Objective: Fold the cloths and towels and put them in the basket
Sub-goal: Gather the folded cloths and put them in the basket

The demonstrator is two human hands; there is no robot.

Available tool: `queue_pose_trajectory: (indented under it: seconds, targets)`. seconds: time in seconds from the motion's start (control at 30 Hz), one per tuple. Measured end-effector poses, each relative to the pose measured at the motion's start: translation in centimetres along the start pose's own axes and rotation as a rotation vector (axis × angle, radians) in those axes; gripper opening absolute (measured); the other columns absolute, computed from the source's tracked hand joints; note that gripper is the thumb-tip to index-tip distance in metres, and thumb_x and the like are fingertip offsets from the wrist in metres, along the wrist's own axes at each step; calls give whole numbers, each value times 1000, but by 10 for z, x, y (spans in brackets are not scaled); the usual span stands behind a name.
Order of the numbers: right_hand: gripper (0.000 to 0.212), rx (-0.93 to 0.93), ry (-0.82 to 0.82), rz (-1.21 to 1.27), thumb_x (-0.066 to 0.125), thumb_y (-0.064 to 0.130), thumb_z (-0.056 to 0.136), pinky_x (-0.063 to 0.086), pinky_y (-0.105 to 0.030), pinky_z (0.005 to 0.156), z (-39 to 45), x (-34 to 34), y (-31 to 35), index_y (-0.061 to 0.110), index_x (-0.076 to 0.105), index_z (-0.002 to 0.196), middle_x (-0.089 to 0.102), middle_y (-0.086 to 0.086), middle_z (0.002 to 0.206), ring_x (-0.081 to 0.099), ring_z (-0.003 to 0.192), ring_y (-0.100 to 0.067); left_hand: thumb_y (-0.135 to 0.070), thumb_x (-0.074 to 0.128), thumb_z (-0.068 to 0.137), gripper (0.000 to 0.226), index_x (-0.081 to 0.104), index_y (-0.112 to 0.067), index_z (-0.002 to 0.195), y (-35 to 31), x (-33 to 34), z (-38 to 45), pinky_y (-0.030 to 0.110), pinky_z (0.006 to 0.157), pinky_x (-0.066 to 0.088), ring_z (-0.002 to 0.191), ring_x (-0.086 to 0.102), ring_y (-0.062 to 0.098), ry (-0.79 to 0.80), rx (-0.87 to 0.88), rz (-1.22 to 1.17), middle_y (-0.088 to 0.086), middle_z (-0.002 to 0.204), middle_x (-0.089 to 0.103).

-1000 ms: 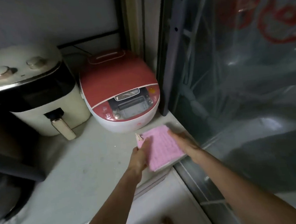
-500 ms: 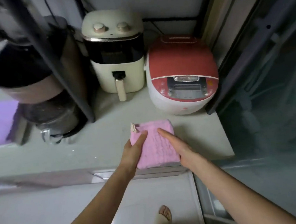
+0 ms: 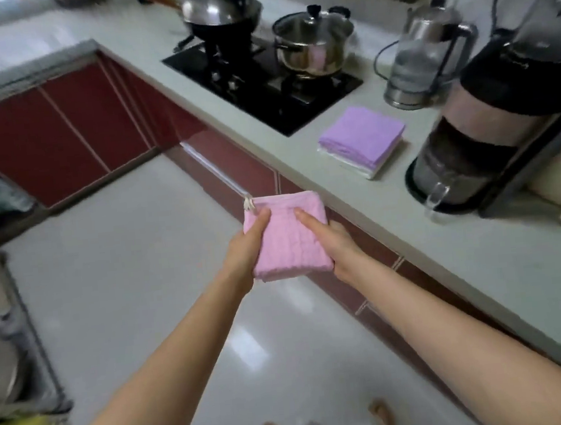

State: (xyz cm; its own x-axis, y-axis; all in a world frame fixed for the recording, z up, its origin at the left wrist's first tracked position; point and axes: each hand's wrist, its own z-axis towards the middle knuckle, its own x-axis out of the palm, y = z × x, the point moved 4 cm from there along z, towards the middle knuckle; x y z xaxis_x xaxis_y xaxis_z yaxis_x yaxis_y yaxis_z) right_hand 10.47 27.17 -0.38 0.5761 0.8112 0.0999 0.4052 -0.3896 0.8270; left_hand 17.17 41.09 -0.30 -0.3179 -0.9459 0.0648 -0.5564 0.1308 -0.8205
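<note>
Now, cloth: a pink cloth [image 3: 286, 237], folded into a thick square, held in the air over the floor [image 3: 134, 277], just off the desk [image 3: 463, 236] edge.
Hands: left hand [image 3: 246, 246] grips the cloth's left side, thumb flat on top; right hand [image 3: 330, 241] grips the right side, thumb likewise on top. The other fingers are under the fabric, out of my sight.
Loop: a small pale tag or loop sticks out at the far left corner.
Risk, unfolding: nothing holds the layers but the two grips; loosen one and I'd expect the square to sag open and need refolding.
Risk, dropping: it hangs over bare floor, so a slip would land it there.
Pile: a folded purple cloth [image 3: 362, 136] sits on paler ones on the desk, near the hob [image 3: 259, 77]; it could be forgotten.
Basket: I can't spot one for certain; a wire rack [image 3: 29, 356] at the left edge is too blurred to name. Walking while hunting for it invites a bump.
Feet: bare toes show below, close to where a drop would fall.
</note>
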Motion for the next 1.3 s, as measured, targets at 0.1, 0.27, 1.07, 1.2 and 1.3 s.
queue_pose_trajectory:
  seconds: [0.1,0.27,1.07,1.2,1.3]
  targets:
    - [70,-23,155,-83,83,46,62,57,-43,85,10,102,4,3,64,114,72,-9,101,71,88,-24,-74,71,48,89,65,-14,114,-16,-101,14,40,89,55,93,70,22,-120,43,-100,6,107,72]
    - [56,-50,415,-311,79,43,69,57,-34,83,19,256,5,6,65,109,72,-7,101,71,89,-19,-82,75,34,108,64,-14,118,-23,-246,36,42,96,51,100,68,26,-278,62,-288,8,113,70]
    - [43,128,1451,-681,73,31,81,55,-29,77,-35,864,-70,7,61,115,72,-4,106,69,94,-17,-42,68,84,47,61,-8,116,-85,-741,-42,23,57,52,83,67,15,-1267,328,-861,6,104,69]
    - [51,246,1536,-645,73,31,80,52,-24,73,-75,935,-93,7,57,121,70,-2,106,65,86,-11,-51,73,75,61,60,-11,118,-87,-823,-72,39,83,56,96,68,24,-1323,405,-934,9,110,69]
    - [54,336,1562,-498,73,26,75,50,-21,81,-106,989,-102,0,59,120,69,-6,109,63,95,-13,-52,67,79,55,58,-14,118,-98,-878,-88,49,93,51,104,65,30,-1328,512,-1013,13,116,67]
